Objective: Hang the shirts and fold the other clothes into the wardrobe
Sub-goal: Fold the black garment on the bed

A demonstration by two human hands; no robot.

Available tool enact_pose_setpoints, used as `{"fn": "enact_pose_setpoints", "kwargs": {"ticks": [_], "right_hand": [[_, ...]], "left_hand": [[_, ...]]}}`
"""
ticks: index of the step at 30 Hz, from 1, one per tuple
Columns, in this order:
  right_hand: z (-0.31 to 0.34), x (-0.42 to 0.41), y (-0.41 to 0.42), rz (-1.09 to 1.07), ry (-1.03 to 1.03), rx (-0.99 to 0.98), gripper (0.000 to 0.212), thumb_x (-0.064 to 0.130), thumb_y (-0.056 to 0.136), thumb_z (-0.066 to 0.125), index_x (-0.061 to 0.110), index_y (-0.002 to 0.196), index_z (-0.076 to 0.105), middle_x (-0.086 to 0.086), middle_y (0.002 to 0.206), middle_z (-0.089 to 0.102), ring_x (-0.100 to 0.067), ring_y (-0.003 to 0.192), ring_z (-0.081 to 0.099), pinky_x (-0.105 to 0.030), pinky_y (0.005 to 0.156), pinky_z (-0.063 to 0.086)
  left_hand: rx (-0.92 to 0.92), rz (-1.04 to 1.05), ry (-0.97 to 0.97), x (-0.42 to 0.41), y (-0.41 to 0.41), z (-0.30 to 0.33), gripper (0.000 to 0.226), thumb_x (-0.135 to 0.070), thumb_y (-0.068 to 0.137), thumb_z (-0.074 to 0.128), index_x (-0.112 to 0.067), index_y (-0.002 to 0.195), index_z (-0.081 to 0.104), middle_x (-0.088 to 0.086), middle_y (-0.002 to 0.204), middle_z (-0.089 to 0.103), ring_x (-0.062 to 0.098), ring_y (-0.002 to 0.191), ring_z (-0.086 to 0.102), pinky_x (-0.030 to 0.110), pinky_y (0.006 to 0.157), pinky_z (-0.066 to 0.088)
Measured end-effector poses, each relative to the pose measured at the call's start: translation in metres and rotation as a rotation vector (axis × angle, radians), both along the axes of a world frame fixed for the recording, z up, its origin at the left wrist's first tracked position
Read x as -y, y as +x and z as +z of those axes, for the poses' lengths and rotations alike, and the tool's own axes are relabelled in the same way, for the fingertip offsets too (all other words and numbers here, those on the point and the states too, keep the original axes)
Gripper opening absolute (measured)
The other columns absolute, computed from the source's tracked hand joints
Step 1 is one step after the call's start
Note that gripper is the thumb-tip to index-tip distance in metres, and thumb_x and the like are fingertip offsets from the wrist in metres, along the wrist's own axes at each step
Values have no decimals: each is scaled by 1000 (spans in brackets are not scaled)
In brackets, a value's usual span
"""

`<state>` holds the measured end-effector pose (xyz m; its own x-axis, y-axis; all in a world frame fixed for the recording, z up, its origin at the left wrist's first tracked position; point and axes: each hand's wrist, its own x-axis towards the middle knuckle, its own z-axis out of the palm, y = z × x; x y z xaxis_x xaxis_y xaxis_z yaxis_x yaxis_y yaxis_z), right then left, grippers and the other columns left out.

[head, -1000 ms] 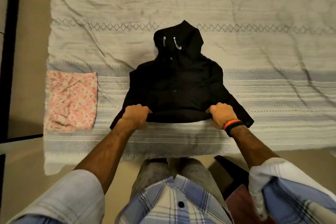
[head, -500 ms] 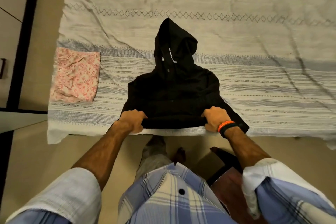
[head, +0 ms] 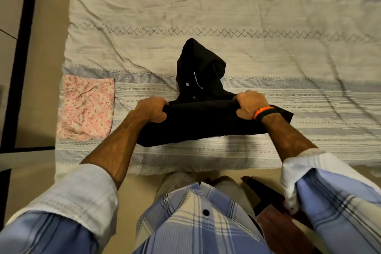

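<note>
Left hand (head: pixel 150 109) and right hand (head: pixel 250 105) grip black hoodie (head: pixel 202 121).

This is a bedroom in a home. The bed (head: pixel 268 16) fills most of the view, spread with a rumpled, pale woven bedcover (head: pixel 144 22) banded in grey-blue stripes and a row of diamond stitching. Clothes lie on it: a black hooded garment (head: pixel 202 121) near the bed's near edge and a folded pink floral cloth (head: pixel 86 107) at the bed's left end. Left of the bed runs plain beige flooring (head: pixel 49 47), bounded by a dark vertical frame (head: pixel 24 51). A dark red-brown wooden piece (head: pixel 274 227) stands just off the bed's near edge.
</note>
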<state>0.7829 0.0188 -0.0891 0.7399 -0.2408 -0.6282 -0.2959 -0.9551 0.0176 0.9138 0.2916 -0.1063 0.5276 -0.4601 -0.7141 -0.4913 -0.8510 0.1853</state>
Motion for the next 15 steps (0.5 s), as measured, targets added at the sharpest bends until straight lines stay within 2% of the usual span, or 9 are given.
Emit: {"fn": "enact_pose_setpoints", "kwargs": {"ticks": [5,8,12,15], "right_hand": [[1,19,60,-40,13,15,41,24,82,61,20,123,63,-17,119,63,-38,108,60,-42,90,48],[-8,33,94,-37,16,11,47,24,82,61,20,129,60,-18,120,62,-38,107,60,-42,88,48],[-28,53,139,-65,55,3,51,22,83,61,23,133,57,-18,124,59,-39,111,58,-41,91,46],[-46,68,170,-74,66,-11,49,22,84,60,22,133,57,-18,124,58,-39,112,58,-41,90,45]], "left_hand": [[-13,18,-28,21,57,4,47,-17,77,60,-20,124,61,10,114,64,32,104,60,41,87,50],[-20,56,-18,33,89,-3,59,-28,69,54,-19,127,58,13,117,63,34,106,60,42,87,48],[26,122,0,48,126,-23,53,-21,80,61,-18,133,53,16,123,59,36,110,58,39,87,45],[14,151,26,61,152,-38,52,-19,82,60,-18,133,54,15,123,59,34,109,58,37,86,44]]}}
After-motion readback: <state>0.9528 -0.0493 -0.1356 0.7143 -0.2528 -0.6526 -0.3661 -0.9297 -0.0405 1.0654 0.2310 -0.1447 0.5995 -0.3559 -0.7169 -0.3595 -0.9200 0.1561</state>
